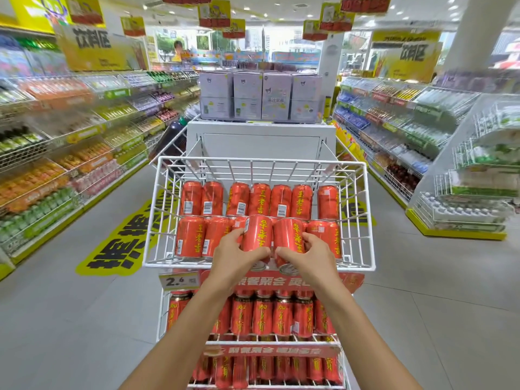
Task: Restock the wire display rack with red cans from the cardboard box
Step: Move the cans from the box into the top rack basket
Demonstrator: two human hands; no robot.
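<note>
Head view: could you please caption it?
Left hand and right hand each hold a red can at the wire basket.

The red cans (259, 199) in the near wire basket (261, 163) carry yellow 王老吉, the darker cans (263, 315) below read 加多宝, a white price tag (178, 281) at the basket's near left corner shows 2.6, and a yellow hanging sign (92, 49) far left and another sign (408, 56) far right read 饮料区.

We see a white wire display rack (161, 313), its top basket (261, 160) carrying two rows of red cans (259, 199), just below the basket a price tag (179, 280) and red banner (270, 281), lower still two shelves of darker red cans (263, 316), grey floor (84, 319) beneath.
</note>
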